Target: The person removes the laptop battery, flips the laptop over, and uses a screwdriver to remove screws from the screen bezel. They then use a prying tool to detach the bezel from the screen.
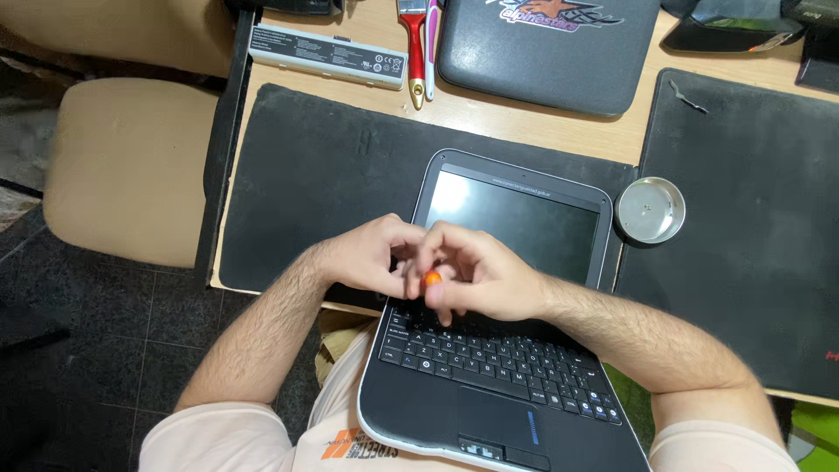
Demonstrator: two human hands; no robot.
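— What lies around the hands?

— A small open laptop [502,332] rests partly on the person's lap and partly on the edge of the worktop [542,131], its screen dark. It sits over a black mat [323,175]; a second black mat [752,218] lies to the right. Just beside the screen's right edge stands a round metal dish [649,210]. Farther back are a white battery pack [329,56], a red-handled brush [413,52] and a closed grey laptop [546,52]. A beige chair [122,166] stands to the left.

— And the hands themselves?

— Both meet above the keyboard's top row. The left hand [367,258] and right hand [485,275] have fingers curled inward, pinching a small orange object [432,279] between their fingertips. It is too small to tell what it is.

— Their pose?

— Forearms angle in from both sides, wrists raised over the keys, knuckles upward.
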